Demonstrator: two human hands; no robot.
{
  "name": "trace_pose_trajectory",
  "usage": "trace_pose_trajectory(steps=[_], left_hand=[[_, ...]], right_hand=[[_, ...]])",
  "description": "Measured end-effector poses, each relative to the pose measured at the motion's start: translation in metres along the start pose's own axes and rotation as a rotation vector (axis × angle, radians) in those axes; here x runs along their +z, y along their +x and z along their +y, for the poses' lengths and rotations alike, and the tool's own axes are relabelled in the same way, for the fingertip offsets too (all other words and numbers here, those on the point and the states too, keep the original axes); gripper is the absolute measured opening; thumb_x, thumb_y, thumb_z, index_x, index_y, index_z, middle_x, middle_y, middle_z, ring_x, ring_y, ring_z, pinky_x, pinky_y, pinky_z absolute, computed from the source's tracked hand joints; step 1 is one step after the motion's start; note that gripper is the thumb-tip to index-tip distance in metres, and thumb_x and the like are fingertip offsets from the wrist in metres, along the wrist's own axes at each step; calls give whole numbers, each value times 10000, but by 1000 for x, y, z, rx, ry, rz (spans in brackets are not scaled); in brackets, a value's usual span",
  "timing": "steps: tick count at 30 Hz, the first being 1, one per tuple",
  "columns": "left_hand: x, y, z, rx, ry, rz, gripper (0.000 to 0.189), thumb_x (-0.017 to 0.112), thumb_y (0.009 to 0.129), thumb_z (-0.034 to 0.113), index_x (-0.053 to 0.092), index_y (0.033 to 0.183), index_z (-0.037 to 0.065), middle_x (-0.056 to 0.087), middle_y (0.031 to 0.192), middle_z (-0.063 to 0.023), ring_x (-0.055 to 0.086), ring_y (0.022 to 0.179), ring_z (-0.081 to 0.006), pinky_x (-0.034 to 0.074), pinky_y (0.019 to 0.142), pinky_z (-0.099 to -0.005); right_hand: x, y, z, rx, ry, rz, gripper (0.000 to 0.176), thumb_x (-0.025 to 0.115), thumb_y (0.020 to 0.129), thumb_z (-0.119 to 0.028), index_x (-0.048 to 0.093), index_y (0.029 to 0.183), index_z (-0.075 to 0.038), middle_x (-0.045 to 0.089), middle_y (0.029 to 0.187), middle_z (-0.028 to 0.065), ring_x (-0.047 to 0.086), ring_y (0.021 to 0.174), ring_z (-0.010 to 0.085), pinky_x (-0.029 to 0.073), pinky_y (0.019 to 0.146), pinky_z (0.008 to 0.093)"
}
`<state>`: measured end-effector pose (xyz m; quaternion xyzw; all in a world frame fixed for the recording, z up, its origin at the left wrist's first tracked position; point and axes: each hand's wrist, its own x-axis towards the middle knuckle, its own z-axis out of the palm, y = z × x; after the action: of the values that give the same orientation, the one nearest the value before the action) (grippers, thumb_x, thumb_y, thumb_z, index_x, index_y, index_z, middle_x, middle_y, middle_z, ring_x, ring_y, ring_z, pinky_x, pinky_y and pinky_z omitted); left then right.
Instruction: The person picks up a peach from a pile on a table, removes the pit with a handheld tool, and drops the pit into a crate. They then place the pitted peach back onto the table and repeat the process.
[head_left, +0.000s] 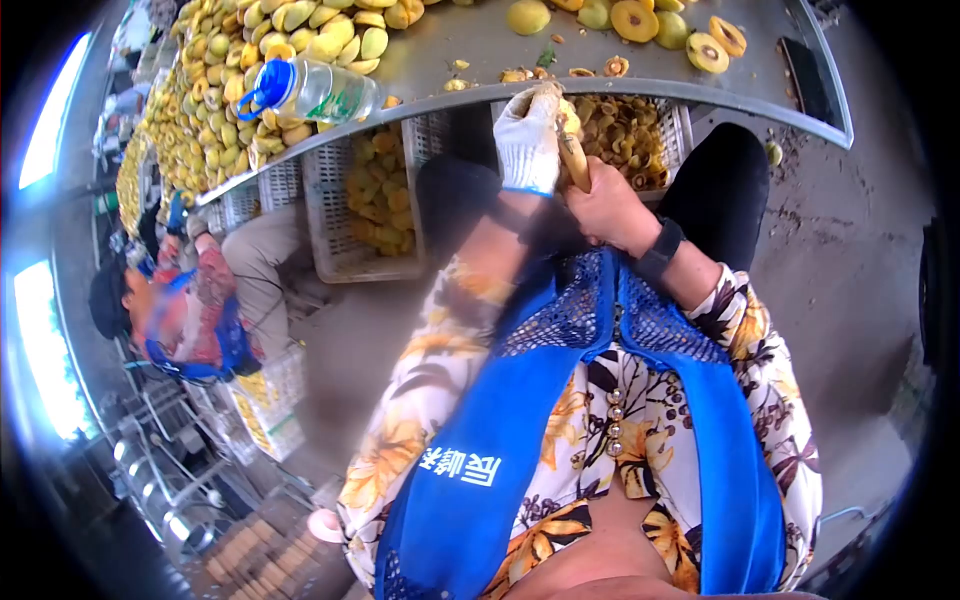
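Observation:
My left hand (pixel 527 142), in a white knit glove, is closed around a yellow fruit (pixel 569 118) at the table's front edge. Bare and closed, my right hand (pixel 608 207) grips the tan handle of a tool (pixel 575 165). The tool's upper end meets the fruit, and its tip is hidden. Below both hands, partly under the table, a crate (pixel 680 130) holds brownish fruit pieces. Cut fruit halves (pixel 707 53) with dark centres lie on the metal table (pixel 455 40) beyond my hands.
A large pile of yellow fruit (pixel 215 110) covers the table's left side, with a blue-capped bottle (pixel 325 93) at its edge. Under the table stands a crate of yellow pieces (pixel 318 215). A co-worker (pixel 190 310) sits at the left.

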<state>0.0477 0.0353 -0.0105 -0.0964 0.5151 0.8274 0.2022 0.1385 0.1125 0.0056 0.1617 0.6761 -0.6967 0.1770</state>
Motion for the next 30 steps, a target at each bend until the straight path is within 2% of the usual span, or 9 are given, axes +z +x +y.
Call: trace_pose_trajectory(steps=[4,7,10,13,16,19,28,29,30], left_hand=[[-14,13,-3,-207,12,-133,149,564,834,154,552,858,7,571,654,-138,534,465,-233,460,411,-326],[-7,4,9,-81,8,-185,151,569,822,150,550,860,5,576,667,-135,539,493,-234,464,455,-326],[-9,8,1,1,144,-44,190,598,796,158,526,884,6,587,687,-131,558,535,-223,466,488,-323],[-6,1,15,-242,-14,-120,123,571,823,112,588,815,-9,578,636,-151,543,472,-210,460,415,-312],[-7,-1,9,-107,76,-122,157,562,843,143,583,815,-10,579,648,-159,541,466,-227,466,419,-334],[-12,1,-1,-16,55,-167,200,557,859,200,576,840,1,582,664,-162,541,470,-248,470,427,-346],[-17,5,5,-326,-157,-149,326,545,874,396,521,864,72,589,726,-153,561,531,-257,484,450,-345],[-36,19,2,-453,-544,-279,302,560,867,379,516,851,81,589,721,-125,556,526,-238,478,432,-339],[-48,22,14,-240,-465,-103,278,570,863,356,524,864,82,594,727,-113,575,570,-229,482,458,-322]], right_hand=[[6,3,16,-155,-214,199,140,452,783,-69,441,859,49,495,535,97,489,367,163,394,349,310],[3,7,21,-170,-217,140,134,455,786,-69,446,858,45,493,531,85,486,367,155,386,345,299],[-4,-1,2,-79,-180,20,290,493,790,-150,528,907,113,602,694,240,619,578,315,491,526,368],[-7,-4,1,-4,-115,-31,274,493,809,-156,524,892,103,577,606,148,558,442,213,443,415,312],[-9,-2,9,31,26,-83,234,515,816,-169,513,845,64,551,580,90,532,430,146,415,387,273],[-11,1,17,224,242,-224,78,487,831,-70,436,890,-67,404,570,-30,351,374,45,317,341,215],[-12,-3,7,218,737,-517,106,496,870,-55,465,969,-78,345,554,-46,303,370,37,284,342,206],[-12,-4,6,190,776,-566,111,493,870,-51,468,975,-77,342,550,-45,303,368,37,283,340,206],[-14,-7,6,113,791,-654,120,505,867,-58,481,984,-72,355,543,-39,318,360,50,283,335,202]])
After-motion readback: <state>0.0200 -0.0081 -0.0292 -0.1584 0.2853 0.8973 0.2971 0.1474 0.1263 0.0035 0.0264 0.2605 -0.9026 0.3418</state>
